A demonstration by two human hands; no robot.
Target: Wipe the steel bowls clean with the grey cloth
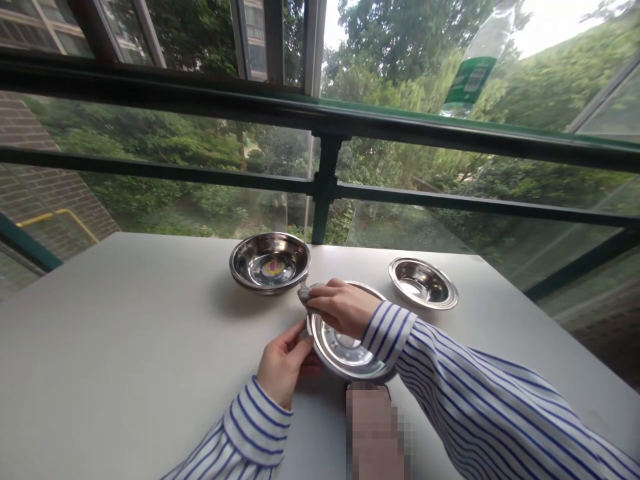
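A shiny metal basin [350, 363] sits near the middle of the white table, its left side partly covered by my hands. My left hand [285, 360] grips its left rim, thumb on the outer side and the other fingers partly hidden beneath. Over the far left rim, my right hand [345, 307] is closed on a grey steel wool scrubber [311, 293], with a few loose strands sticking up. The scrubber is at the rim; whether it presses on the metal is hard to tell.
Stacked metal basins [270, 263], the top one bearing a round sticker, stand at the back left. A smaller metal bowl [424, 283] is at the back right. Behind the white table [150, 347] runs a green railing [200, 103], with a plastic bottle [470, 80] on it. A pixelated patch covers the near edge.
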